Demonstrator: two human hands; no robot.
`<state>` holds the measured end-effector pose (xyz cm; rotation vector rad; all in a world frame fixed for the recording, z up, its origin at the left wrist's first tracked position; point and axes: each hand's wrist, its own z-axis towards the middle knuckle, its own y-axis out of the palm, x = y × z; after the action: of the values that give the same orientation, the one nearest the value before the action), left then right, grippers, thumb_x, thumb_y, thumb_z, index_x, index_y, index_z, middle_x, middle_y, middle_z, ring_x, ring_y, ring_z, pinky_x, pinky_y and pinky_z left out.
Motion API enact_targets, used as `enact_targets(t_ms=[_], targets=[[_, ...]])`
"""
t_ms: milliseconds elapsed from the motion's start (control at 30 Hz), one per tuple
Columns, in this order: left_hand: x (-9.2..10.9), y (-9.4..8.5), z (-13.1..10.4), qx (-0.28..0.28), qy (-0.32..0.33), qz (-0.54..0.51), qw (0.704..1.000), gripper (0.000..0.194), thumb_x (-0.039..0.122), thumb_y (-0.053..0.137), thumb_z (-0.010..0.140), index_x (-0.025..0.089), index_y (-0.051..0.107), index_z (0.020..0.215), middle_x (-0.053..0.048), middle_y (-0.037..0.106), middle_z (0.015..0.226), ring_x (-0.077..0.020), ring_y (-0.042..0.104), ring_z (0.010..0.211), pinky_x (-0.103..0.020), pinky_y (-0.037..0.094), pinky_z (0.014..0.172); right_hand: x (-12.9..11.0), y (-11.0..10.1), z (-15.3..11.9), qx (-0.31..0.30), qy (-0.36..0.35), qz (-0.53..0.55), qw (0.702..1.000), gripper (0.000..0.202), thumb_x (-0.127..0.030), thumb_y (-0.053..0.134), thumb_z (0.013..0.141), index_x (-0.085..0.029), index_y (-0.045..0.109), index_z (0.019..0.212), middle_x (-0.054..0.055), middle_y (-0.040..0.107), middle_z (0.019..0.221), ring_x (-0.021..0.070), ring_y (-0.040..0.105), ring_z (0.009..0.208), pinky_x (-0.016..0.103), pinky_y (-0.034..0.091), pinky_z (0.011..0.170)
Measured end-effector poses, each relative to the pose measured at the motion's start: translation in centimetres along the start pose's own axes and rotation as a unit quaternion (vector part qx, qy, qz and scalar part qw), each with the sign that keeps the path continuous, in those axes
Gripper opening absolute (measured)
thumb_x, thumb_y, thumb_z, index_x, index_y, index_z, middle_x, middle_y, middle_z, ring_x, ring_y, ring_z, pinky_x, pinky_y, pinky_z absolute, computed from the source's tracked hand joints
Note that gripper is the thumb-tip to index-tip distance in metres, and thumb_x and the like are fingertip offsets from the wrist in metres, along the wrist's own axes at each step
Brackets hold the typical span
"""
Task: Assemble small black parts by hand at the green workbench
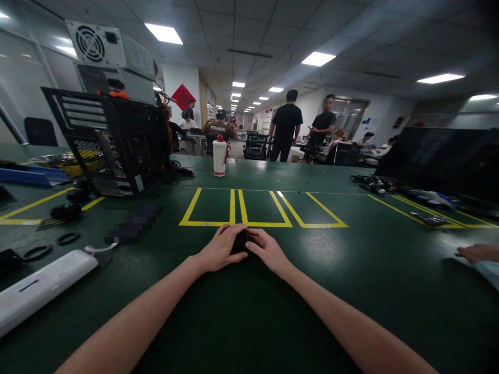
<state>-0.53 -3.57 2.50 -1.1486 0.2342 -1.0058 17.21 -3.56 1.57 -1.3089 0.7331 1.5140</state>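
Observation:
Between my two hands, low over the green tabletop [218,311], is a small dark boxy object [240,242]; its kind is too dark to make out. My left hand [223,248] is wrapped over its left side, thumb below and fingers across the top. From the other side my right hand [267,250] closes on its right edge with the fingertips. Just beyond my hands, yellow tape [259,225] marks out several boxes on the table.
At left stand a black computer case [132,140] with power supplies [113,47] on top, and a white power bank-like device [47,288]. A white tumbler [220,158] stands behind the tape. Cables [374,183], a dark monitor [440,161] and another person's hand [477,253] are at right.

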Motion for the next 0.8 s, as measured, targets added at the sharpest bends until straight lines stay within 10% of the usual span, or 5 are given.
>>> enact_targets(t_ms=[800], targets=[[-0.26, 0.14, -0.03, -0.005, 0.0, -0.008, 1.0, 0.06, 0.036, 0.05, 0.075, 0.022, 0.017, 0.123, -0.007, 0.037, 0.122, -0.0203, 0.034, 0.113, -0.04, 0.016, 0.1, -0.01, 0.23, -0.1, -0.013, -0.014, 0.024, 1.0, 0.023, -0.026, 0.056, 0.07, -0.022, 0.047, 0.091, 0.001, 0.051, 0.098, 0.016, 0.051, 0.097, 0.035, 0.04, 0.087]])
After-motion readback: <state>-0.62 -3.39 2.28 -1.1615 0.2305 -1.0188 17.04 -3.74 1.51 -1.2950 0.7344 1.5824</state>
